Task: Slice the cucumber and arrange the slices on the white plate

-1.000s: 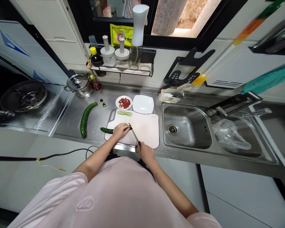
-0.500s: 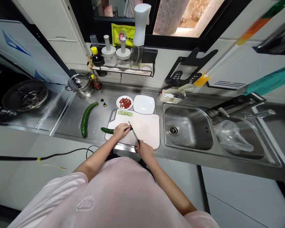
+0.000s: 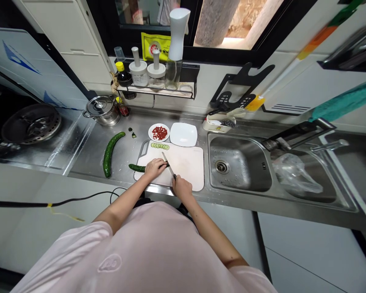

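Observation:
My left hand point(image 3: 154, 168) is closed over a cucumber point(image 3: 136, 167) lying across the left part of the white cutting board point(image 3: 189, 167). The cucumber's middle is hidden under that hand. My right hand point(image 3: 182, 187) grips a knife point(image 3: 168, 165) by its dark handle; the blade points up and left, at the cucumber's right end beside my left fingers. A row of cucumber slices point(image 3: 160, 146) lies along the board's far edge. To the left, a whole cucumber point(image 3: 110, 154) rests on the steel counter, with small cut-off pieces point(image 3: 133, 135) near its far end.
Behind the board stand a plate of chopped red pieces point(image 3: 159, 132) and a white dish point(image 3: 184, 134). A steel sink point(image 3: 240, 162) is on the right, with a plastic bag point(image 3: 297, 173) in its second basin. A lidded pot point(image 3: 102, 110) and a wok point(image 3: 32, 123) are at left.
The right hand and knife have shifted slightly up and to the left, the blade reaching farther past the cucumber. My left hand keeps its place on the cucumber.

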`<state>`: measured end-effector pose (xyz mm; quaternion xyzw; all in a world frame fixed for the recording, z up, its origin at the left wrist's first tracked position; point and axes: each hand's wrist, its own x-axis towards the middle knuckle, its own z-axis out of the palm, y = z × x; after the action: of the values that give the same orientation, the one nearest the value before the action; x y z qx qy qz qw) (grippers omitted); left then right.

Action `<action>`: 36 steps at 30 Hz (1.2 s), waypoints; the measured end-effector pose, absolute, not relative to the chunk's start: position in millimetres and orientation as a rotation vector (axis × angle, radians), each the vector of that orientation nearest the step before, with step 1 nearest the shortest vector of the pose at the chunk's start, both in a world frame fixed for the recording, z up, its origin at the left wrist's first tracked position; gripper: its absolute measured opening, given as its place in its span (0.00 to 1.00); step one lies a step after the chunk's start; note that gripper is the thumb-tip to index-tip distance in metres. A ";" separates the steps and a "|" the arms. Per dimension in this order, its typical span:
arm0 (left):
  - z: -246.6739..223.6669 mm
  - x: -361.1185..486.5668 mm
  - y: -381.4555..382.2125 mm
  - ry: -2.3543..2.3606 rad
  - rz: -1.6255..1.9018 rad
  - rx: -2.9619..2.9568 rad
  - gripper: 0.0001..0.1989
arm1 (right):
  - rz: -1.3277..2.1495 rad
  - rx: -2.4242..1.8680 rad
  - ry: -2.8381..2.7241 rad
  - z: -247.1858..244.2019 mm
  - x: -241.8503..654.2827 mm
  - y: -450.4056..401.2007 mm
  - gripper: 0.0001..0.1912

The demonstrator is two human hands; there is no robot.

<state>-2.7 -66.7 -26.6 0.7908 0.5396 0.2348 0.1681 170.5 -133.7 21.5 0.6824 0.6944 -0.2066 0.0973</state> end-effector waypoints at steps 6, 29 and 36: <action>-25.2 -3.4 -67.1 1.525 0.656 2.250 0.11 | -0.621 2.030 2.040 19.9 170.2 -134.9 0.16; -20.5 -2.1 -68.0 1.580 0.594 2.185 0.11 | -0.641 2.009 1.992 29.3 187.6 -162.8 0.16; -20.4 -2.1 -67.7 1.568 0.620 2.199 0.11 | -0.668 2.005 1.990 30.2 192.2 -169.3 0.17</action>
<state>-2.1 -67.7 -20.4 0.7800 0.5562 0.2199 0.1841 192.2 -169.3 30.2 0.6858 0.6807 -0.2284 0.1191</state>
